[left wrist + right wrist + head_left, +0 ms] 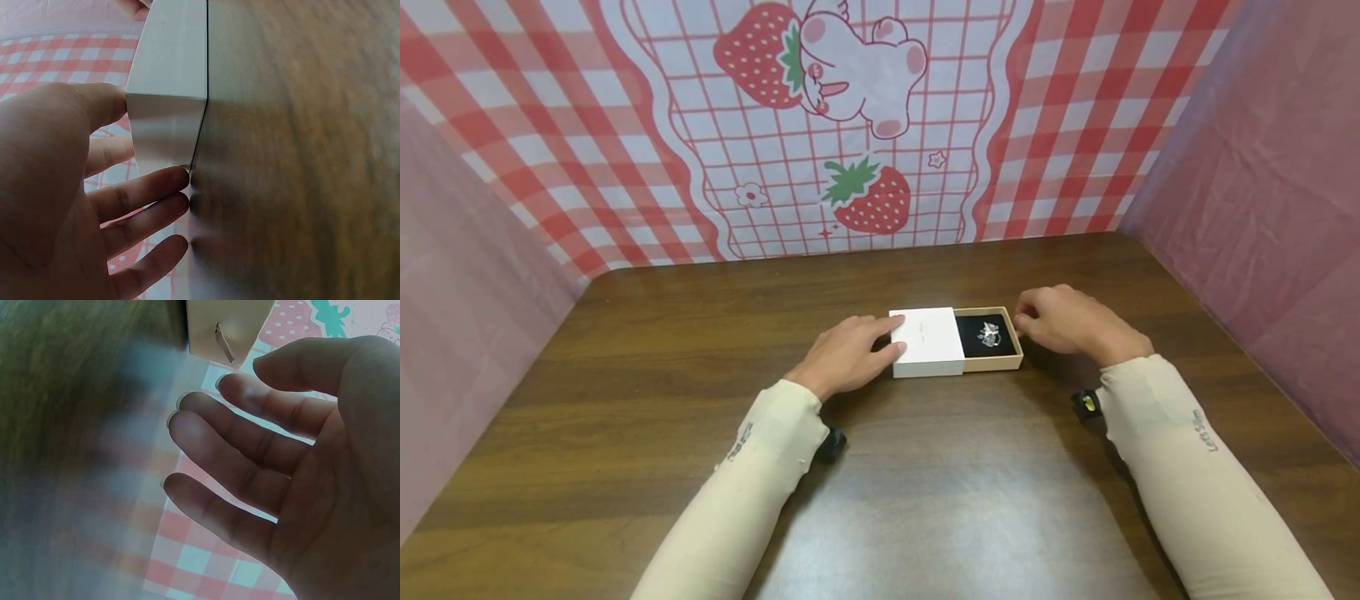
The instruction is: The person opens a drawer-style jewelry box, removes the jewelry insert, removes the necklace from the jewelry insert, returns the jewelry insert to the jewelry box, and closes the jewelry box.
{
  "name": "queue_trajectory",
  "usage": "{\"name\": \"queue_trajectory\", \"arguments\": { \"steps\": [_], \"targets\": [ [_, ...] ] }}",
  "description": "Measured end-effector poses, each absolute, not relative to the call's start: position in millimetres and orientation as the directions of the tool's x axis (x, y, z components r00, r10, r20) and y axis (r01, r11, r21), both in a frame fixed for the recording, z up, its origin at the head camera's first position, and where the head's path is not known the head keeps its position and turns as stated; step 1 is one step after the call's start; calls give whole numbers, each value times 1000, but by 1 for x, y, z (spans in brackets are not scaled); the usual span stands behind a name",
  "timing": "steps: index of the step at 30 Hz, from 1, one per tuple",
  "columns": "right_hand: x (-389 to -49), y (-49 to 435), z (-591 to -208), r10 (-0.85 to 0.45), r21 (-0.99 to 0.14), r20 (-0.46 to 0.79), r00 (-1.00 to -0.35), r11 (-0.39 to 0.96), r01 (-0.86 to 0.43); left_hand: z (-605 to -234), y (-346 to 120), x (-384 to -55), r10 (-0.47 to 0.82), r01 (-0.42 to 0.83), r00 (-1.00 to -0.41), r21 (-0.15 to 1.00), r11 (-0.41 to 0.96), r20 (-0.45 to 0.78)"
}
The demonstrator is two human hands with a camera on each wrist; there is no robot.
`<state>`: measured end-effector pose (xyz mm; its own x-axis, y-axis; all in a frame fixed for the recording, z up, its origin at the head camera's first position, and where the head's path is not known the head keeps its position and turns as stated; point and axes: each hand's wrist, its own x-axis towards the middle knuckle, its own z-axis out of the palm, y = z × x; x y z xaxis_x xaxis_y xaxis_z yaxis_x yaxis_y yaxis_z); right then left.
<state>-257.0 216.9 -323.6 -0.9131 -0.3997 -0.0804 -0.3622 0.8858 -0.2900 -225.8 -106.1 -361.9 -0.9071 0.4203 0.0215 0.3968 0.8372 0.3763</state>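
Note:
On the table lies a small slide-out box, its white sleeve (pixel 927 342) at the left and its tan drawer (pixel 992 364) partly out to the right. A silver brooch-like ornament (pixel 989 335) sits on black lining inside the drawer. My left hand (pixel 852 352) rests its thumb and index finger on the sleeve's left edge; the other fingers lie fairly straight by its end (pixel 164 128). My right hand (pixel 1071 322) is just right of the drawer, fingers loosely bent and holding nothing. A short ribbon tab (pixel 224 342) hangs from the drawer's end, close to the thumb and index fingertips.
The brown wooden table (pixel 700 350) ends at a red checked cloth (pixel 1075 125) with strawberry prints behind it. Pink fabric walls (pixel 1270 183) stand along both sides. Black straps with cameras (pixel 1087 404) are worn under the cream sleeves.

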Motion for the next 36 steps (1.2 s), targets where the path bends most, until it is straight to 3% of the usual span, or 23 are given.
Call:
{"name": "queue_trajectory", "arguments": {
  "steps": [36],
  "targets": [
    [-258,210,-327,-387,-282,-30,-922,888,-363,-363,-108,-227,433,413,-900,384,826,36]
  ]
}}
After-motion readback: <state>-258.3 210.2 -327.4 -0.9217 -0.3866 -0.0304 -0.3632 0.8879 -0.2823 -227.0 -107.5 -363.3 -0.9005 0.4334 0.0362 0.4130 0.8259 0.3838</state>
